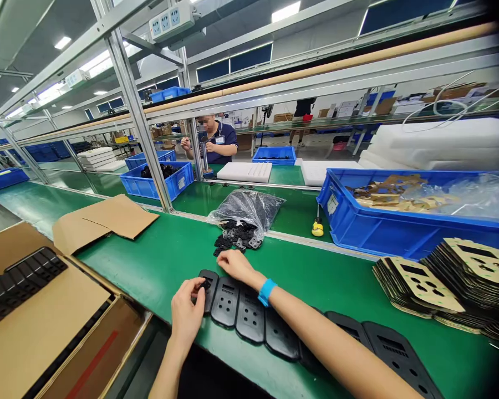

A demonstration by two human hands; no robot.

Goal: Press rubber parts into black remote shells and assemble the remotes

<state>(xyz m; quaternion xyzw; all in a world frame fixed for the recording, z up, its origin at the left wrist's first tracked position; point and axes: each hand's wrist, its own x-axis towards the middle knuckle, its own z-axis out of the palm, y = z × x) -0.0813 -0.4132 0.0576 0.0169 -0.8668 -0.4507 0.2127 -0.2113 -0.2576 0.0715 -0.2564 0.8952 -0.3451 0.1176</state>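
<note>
My left hand (187, 307) is closed in a pinch on a small black plastic part (205, 285), held at the top of the leftmost black plastic housing (211, 303). More such housings (249, 318) lie side by side in a row along the bench edge, with slots and round holes; my right forearm hides some. At the near edge of a pile of small black parts (238, 235), my right hand (236, 264) has its fingers curled. What its fingertips hold, if anything, is hidden. The pile spills out of a clear plastic bag (249, 208).
Right of the bag stand a yellow-handled screwdriver (317, 227) and a large blue bin (357, 224). Stacked flat panels (424, 285) lie at right. An open carton (87, 332) is at left, near cardboard sheets (103, 219). A co-worker (222, 138) sits across the bench.
</note>
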